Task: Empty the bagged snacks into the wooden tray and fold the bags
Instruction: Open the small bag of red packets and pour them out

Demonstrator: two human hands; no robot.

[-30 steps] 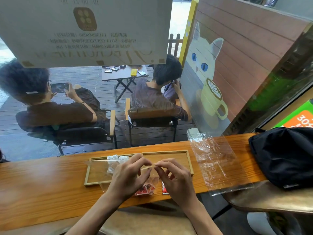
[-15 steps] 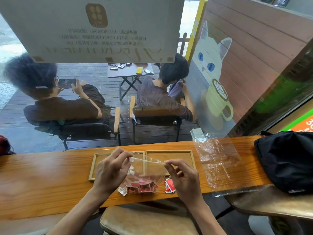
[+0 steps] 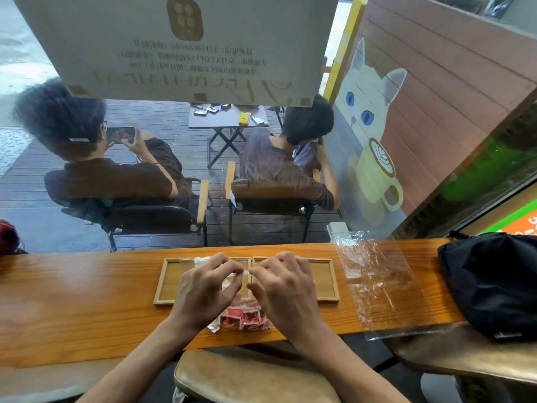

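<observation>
Snack bag (image 3: 242,311), clear plastic, red-wrapped sweets pooled at its bottom: lower centre of frame, resting on the tabletop (image 3: 72,301) at the near edge of the wooden tray (image 3: 328,282). Mouth up and away from the camera, long axis near-vertical. Left hand (image 3: 207,286) and right hand (image 3: 286,289) close together, each pinching the top rim, likely to open it for tipping. Emptied bag (image 3: 377,280) flat at right, unfolded.

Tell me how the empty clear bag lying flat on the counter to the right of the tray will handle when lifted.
The empty clear bag is thin, crinkled film, so it will probably droop and fold on itself. It looks very light and may slide easily on the smooth counter. Its near end overhangs the edge, which offers an easy pinch.
</observation>
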